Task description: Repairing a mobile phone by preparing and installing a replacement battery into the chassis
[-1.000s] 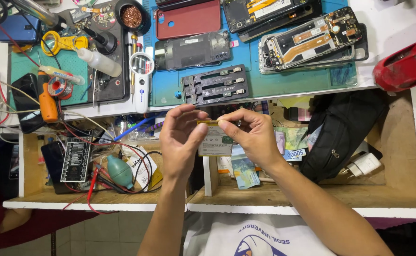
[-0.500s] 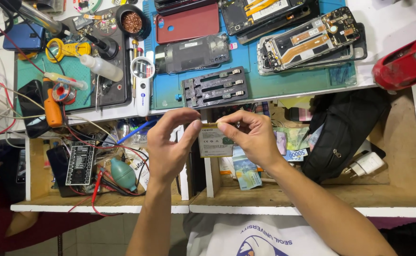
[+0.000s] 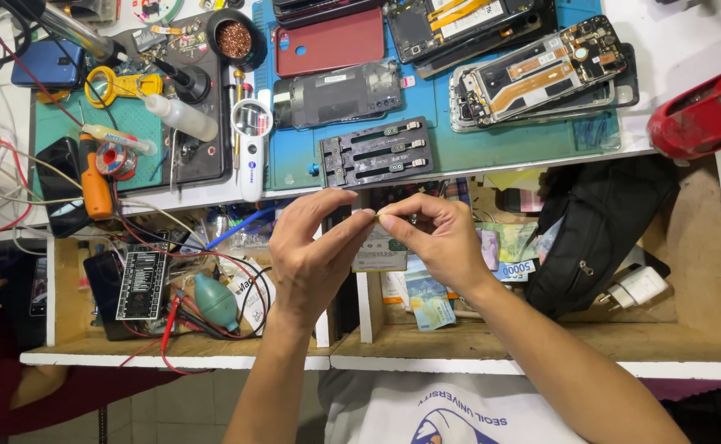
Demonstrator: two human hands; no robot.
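Both hands are closing in again after drifting apart a moment ago, fingertips now meeting over the open drawer. Left hand (image 3: 315, 251) and right hand (image 3: 438, 238) are each pinching an end of a small thin yellowish part (image 3: 382, 216), gripping it between thumb and forefinger, and it is hanging just in front of the worktop (image 3: 689, 33) edge. Right above it on the blue mat (image 3: 492, 144) a black slotted holder (image 3: 377, 152) is lying. Down in the drawer (image 3: 697, 247), banknotes (image 3: 426, 296) are sitting beneath the hands, with a black pouch (image 3: 599, 230) just beside them to the right.
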